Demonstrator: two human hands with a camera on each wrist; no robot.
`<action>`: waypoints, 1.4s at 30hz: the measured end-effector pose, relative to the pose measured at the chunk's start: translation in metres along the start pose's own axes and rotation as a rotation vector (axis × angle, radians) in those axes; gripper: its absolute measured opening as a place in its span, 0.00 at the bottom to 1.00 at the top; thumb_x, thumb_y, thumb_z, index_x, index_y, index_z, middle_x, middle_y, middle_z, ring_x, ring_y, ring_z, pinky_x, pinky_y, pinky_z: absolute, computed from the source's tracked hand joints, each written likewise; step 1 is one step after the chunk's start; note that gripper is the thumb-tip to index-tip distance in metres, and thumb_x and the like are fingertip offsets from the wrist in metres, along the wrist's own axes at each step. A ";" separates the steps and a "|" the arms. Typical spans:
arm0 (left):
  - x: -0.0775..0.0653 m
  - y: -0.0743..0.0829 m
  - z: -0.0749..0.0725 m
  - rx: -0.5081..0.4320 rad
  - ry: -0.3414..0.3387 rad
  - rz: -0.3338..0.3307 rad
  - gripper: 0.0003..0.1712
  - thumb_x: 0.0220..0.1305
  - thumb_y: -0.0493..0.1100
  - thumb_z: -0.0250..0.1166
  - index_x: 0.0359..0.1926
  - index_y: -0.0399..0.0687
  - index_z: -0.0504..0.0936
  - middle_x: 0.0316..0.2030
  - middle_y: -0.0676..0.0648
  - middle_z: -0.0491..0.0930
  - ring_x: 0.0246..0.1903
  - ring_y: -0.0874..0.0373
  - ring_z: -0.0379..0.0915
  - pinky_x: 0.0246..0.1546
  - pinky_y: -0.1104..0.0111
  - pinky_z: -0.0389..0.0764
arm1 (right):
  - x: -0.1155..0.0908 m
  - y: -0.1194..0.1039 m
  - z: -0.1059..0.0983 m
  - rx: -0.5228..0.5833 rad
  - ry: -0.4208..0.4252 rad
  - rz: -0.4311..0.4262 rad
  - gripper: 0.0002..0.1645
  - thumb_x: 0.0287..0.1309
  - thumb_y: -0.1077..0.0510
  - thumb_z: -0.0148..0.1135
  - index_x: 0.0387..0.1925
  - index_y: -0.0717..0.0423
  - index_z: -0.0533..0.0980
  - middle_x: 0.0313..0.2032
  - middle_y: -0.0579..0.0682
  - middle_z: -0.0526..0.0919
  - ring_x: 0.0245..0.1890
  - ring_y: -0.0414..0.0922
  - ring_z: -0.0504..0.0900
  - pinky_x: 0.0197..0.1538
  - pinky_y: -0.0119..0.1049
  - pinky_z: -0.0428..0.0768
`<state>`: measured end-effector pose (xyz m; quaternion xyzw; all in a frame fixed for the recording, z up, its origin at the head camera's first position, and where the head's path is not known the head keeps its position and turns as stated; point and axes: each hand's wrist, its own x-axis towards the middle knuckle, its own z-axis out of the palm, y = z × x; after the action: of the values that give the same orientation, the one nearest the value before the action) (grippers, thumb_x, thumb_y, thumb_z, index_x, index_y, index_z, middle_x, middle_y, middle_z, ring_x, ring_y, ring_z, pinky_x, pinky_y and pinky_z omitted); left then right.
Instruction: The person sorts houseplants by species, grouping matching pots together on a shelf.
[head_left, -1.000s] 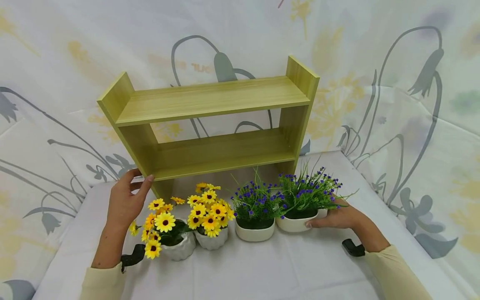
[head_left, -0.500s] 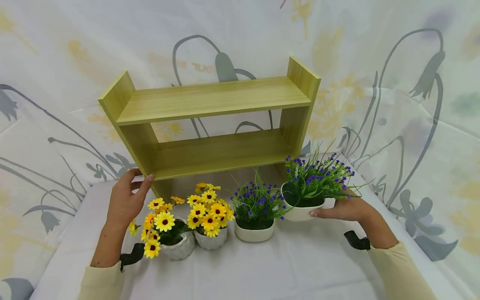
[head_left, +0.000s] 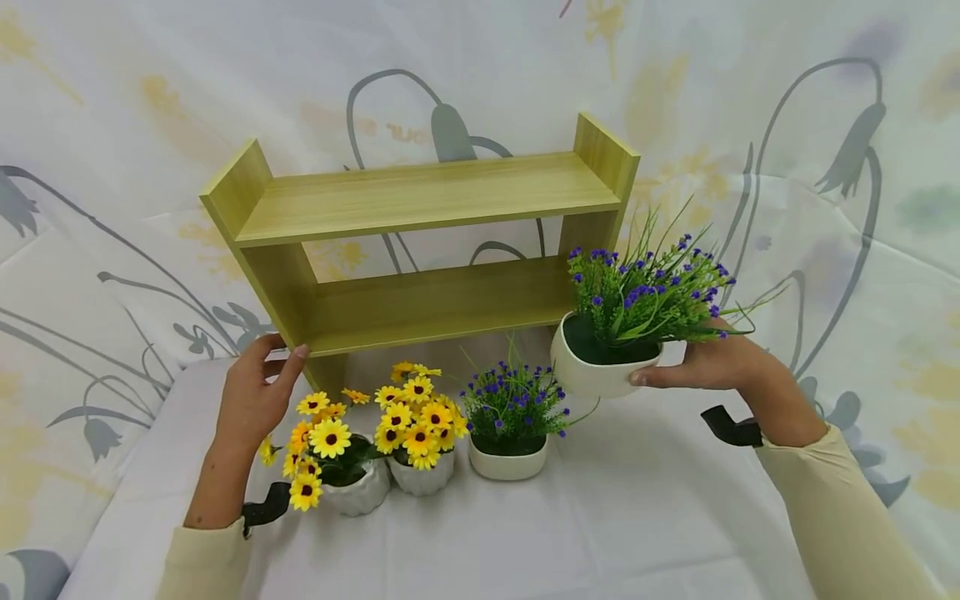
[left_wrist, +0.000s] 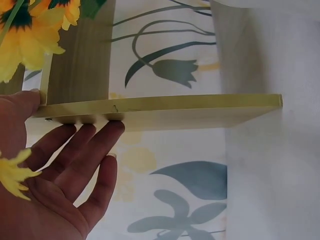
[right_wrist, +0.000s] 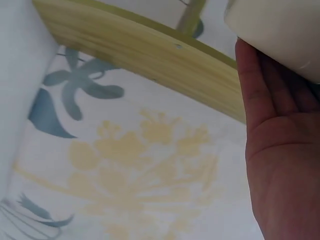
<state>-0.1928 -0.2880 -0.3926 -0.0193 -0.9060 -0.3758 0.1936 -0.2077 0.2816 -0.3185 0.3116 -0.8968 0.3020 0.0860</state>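
My right hand [head_left: 716, 362] holds a white oval flowerpot [head_left: 600, 373] with purple flowers and grass above the table, thumb at its front. In the right wrist view, that hand's fingers [right_wrist: 255, 85] lie along the pale pot [right_wrist: 280, 32]. A two-tier wooden shelf [head_left: 442, 193] stands at the back. My left hand [head_left: 258, 392] grips its left side panel low down, thumb at the front edge. The left wrist view shows the fingertips [left_wrist: 114, 129] against the panel's outer face. A matching purple-flowered pot [head_left: 508, 465] stands in front of the shelf.
Left of that pot stand two grey-white pots with yellow flowers, one nearer the middle [head_left: 423, 477] and one farther left [head_left: 360, 492], close to my left forearm. A white cloth [head_left: 495, 542] covers the table. Flower-print fabric [head_left: 510, 67] hangs behind the shelf.
My right hand has lifted its purple-flowered pot off the table, up and to the right, toward the shelf's right end. My left hand stays on the shelf's side.
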 end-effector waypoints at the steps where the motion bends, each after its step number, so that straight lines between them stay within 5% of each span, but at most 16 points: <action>1: 0.000 0.000 0.000 0.000 0.000 0.000 0.34 0.82 0.58 0.56 0.70 0.33 0.72 0.65 0.31 0.76 0.59 0.29 0.80 0.57 0.35 0.80 | 0.005 -0.002 -0.005 0.012 0.018 -0.049 0.73 0.41 0.48 0.88 0.81 0.60 0.52 0.78 0.56 0.57 0.77 0.36 0.50 0.76 0.36 0.54; 6: 0.000 0.000 0.000 -0.001 0.003 -0.003 0.34 0.82 0.59 0.55 0.70 0.33 0.71 0.65 0.31 0.75 0.59 0.30 0.80 0.58 0.35 0.80 | 0.029 -0.017 -0.028 0.056 0.085 -0.311 0.73 0.37 0.48 0.92 0.79 0.62 0.57 0.74 0.44 0.61 0.74 0.35 0.55 0.76 0.28 0.50; 11: -0.001 0.001 -0.001 -0.006 -0.004 -0.018 0.34 0.83 0.58 0.55 0.71 0.33 0.71 0.66 0.31 0.74 0.60 0.29 0.79 0.58 0.35 0.80 | 0.047 -0.037 -0.050 0.052 0.049 -0.398 0.67 0.40 0.48 0.91 0.75 0.64 0.62 0.70 0.39 0.67 0.70 0.37 0.63 0.73 0.27 0.57; 16: 0.000 0.001 0.000 -0.008 -0.012 -0.023 0.34 0.83 0.57 0.56 0.72 0.33 0.70 0.66 0.30 0.74 0.60 0.28 0.79 0.58 0.34 0.79 | 0.061 -0.063 -0.071 0.072 -0.027 -0.284 0.64 0.41 0.66 0.86 0.79 0.57 0.61 0.71 0.40 0.69 0.69 0.37 0.68 0.66 0.24 0.68; 19: 0.000 0.001 0.000 -0.009 -0.014 -0.025 0.34 0.83 0.57 0.56 0.72 0.33 0.70 0.66 0.30 0.74 0.60 0.28 0.78 0.59 0.34 0.79 | 0.066 -0.078 -0.083 0.085 -0.086 -0.123 0.61 0.52 0.63 0.82 0.82 0.50 0.57 0.75 0.44 0.66 0.74 0.42 0.67 0.72 0.40 0.72; 24: 0.000 0.000 0.000 -0.014 -0.012 -0.026 0.34 0.83 0.56 0.56 0.72 0.33 0.70 0.66 0.30 0.74 0.61 0.28 0.78 0.59 0.34 0.78 | 0.085 -0.096 -0.101 0.081 -0.136 0.026 0.57 0.60 0.52 0.78 0.82 0.52 0.56 0.79 0.52 0.62 0.80 0.60 0.60 0.77 0.68 0.58; 29: -0.003 0.000 0.000 -0.007 -0.026 -0.032 0.34 0.83 0.57 0.55 0.72 0.32 0.69 0.66 0.29 0.74 0.61 0.28 0.78 0.59 0.34 0.78 | 0.099 -0.101 -0.112 0.033 -0.116 0.074 0.57 0.62 0.43 0.75 0.84 0.50 0.55 0.81 0.54 0.61 0.81 0.61 0.59 0.81 0.63 0.54; 36: -0.003 -0.002 0.000 -0.002 -0.018 -0.033 0.35 0.83 0.58 0.55 0.71 0.32 0.69 0.66 0.30 0.74 0.61 0.28 0.78 0.59 0.34 0.78 | 0.129 -0.100 -0.117 0.154 -0.043 0.036 0.55 0.63 0.51 0.76 0.84 0.45 0.56 0.82 0.46 0.60 0.82 0.50 0.58 0.83 0.42 0.53; 42: -0.003 -0.006 0.002 -0.002 -0.008 -0.035 0.35 0.83 0.58 0.55 0.71 0.32 0.69 0.66 0.30 0.74 0.61 0.28 0.78 0.60 0.35 0.78 | 0.156 -0.088 -0.117 0.173 -0.034 0.073 0.56 0.62 0.51 0.77 0.84 0.42 0.56 0.82 0.44 0.59 0.82 0.49 0.57 0.83 0.46 0.53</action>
<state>-0.1920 -0.2910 -0.3986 -0.0051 -0.9067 -0.3798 0.1836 -0.2811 0.2174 -0.1287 0.2899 -0.8795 0.3760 0.0325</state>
